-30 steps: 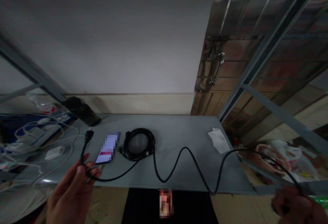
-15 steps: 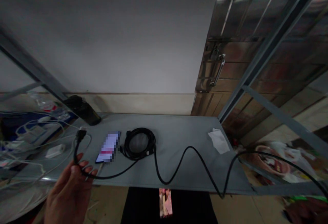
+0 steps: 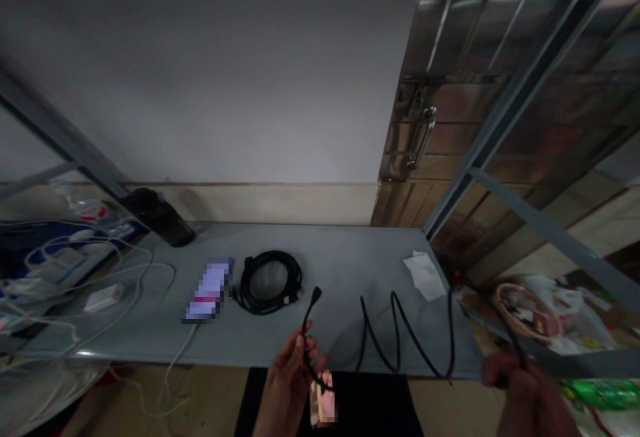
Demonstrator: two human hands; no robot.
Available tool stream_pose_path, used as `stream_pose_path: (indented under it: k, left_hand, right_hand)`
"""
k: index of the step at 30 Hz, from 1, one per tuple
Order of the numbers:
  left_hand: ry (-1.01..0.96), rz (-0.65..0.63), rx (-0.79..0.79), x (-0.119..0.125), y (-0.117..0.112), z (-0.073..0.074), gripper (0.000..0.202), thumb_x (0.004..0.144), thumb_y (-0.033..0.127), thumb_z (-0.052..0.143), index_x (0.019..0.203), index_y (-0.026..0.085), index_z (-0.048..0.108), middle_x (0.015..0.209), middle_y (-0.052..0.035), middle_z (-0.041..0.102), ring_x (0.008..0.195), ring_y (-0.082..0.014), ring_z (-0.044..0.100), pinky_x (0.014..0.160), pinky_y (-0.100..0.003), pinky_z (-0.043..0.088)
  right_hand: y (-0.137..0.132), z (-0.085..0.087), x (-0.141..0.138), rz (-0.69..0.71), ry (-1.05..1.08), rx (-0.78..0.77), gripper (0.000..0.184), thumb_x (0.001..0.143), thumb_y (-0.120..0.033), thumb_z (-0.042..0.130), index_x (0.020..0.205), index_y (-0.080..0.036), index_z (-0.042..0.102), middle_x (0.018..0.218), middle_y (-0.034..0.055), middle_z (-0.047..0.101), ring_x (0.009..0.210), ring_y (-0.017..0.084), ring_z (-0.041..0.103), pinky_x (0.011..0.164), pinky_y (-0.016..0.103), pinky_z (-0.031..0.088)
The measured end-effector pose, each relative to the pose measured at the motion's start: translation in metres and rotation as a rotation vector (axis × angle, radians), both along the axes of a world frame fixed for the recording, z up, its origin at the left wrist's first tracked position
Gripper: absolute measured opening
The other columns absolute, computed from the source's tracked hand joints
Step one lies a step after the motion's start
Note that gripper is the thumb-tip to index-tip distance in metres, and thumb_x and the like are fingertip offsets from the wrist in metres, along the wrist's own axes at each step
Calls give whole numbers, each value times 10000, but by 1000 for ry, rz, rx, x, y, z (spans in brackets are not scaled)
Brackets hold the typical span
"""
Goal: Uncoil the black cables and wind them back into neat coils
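My left hand (image 3: 293,370) is closed around a black cable just below its plug (image 3: 315,295), in front of the desk's near edge. The plug points up and away from me. On the right, my blurred right hand (image 3: 525,383) grips another stretch of the black cable (image 3: 453,330), which rises above the fist. Between the hands the cable falls in zigzag loops over the desk edge. A second black cable lies coiled (image 3: 273,303) on the desk, beyond my left hand. Left of that coil is a phone (image 3: 207,290) with a lit, blurred screen and a white charging lead.
A grey desk (image 3: 340,257) stands against the wall, with metal posts at both sides. A dark bottle (image 3: 160,217), a white adapter (image 3: 104,298) and tangled white cords crowd the left. White paper (image 3: 425,275) lies at the right, near a basket (image 3: 527,310) and plastic bags.
My left hand has moved from the far left to the middle with the plug end. My right hand has come further into view with its cable. The loops between them have shifted.
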State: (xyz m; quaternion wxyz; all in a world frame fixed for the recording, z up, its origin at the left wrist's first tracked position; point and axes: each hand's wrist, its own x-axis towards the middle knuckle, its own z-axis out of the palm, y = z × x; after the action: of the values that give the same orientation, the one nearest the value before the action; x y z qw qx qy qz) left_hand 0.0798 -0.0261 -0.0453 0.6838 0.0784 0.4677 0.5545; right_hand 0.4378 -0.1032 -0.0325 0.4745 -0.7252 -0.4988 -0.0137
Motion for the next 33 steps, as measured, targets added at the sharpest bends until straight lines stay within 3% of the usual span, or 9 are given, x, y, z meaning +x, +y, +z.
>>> stream_pose_path:
  k: [4, 6, 9, 13, 18, 22, 26, 29, 33]
  left_hand:
    - [-20, -1, -47, 25, -1, -29, 384, 726, 297, 1039, 1058, 195, 875, 1142, -136, 889, 1085, -281, 859, 1010, -375, 686]
    - [12, -54, 11, 27, -1, -38, 392, 741, 366, 1030, 1072, 216, 883, 1206, -150, 884, 1201, -331, 836, 1099, -423, 653]
    - [106, -129, 82, 22, -3, -46, 408, 770, 476, 997, 1094, 253, 891, 1222, -163, 876, 1256, -402, 811, 1114, -507, 645]
    - [226, -137, 114, 11, -3, -51, 493, 734, 538, 1005, 1122, 259, 882, 1278, -163, 860, 1299, -418, 786, 1146, -542, 625]
    - [551, -163, 236, -6, 17, -37, 733, 724, 669, 977, 1276, 208, 831, 1333, -164, 847, 1292, -404, 783, 1136, -521, 621]
    - [891, -275, 458, -28, 37, -12, 625, 897, 643, 833, 1354, 217, 811, 1294, -138, 861, 1172, -349, 822, 996, -435, 676]
    - [1223, -198, 495, -65, 64, 6, 608, 968, 639, 737, 1404, 218, 777, 1262, -136, 856, 1094, -333, 827, 821, -394, 685]
    - [1421, -33, 546, -103, 94, 7, 556, 986, 620, 701, 1358, 213, 776, 1293, -136, 829, 1164, -338, 798, 982, -467, 662]
    - [1624, 87, 538, -148, 127, -14, 451, 961, 572, 661, 1198, 211, 792, 1197, -152, 798, 1203, -387, 743, 1139, -620, 580]
  right_hand:
    - [28, -26, -55, 372, -148, 35, 278, 1192, -352, 477, 1348, -320, 704, 1273, 57, 810, 1149, 244, 802, 919, 344, 673]
    - [40, -41, -87, 497, -198, 23, 318, 1194, -293, 452, 1425, -324, 667, 1304, 55, 803, 1172, 241, 800, 955, 366, 682]
    - [49, -60, -132, 602, -318, -1, 334, 1209, -357, 430, 1472, -289, 624, 1267, 82, 813, 1123, 281, 812, 932, 435, 693]
    - [55, -76, -168, 699, -490, 38, 464, 1213, -454, 396, 1520, -153, 569, 1236, 153, 824, 1063, 340, 816, 905, 517, 683]
    - [63, -82, -188, 855, -447, -31, 370, 1168, -176, 428, 1516, -166, 552, 1164, 97, 837, 992, 272, 817, 928, 433, 649]
    - [77, -79, -213, 870, -375, 8, 328, 1153, -120, 432, 1429, -188, 597, 1117, 79, 812, 969, 257, 795, 956, 422, 615]
    - [113, -55, -247, 851, -440, 26, 288, 1161, -176, 542, 1438, -195, 620, 1056, 61, 766, 953, 268, 744, 941, 451, 599]
    - [150, -34, -276, 891, -499, -49, 296, 1145, -224, 638, 1441, -209, 639, 1117, 58, 749, 1052, 270, 712, 1007, 466, 585]
    - [190, -23, -315, 925, -539, -130, 148, 1105, -243, 709, 1247, -202, 713, 1188, 76, 723, 1149, 291, 670, 1041, 466, 578]
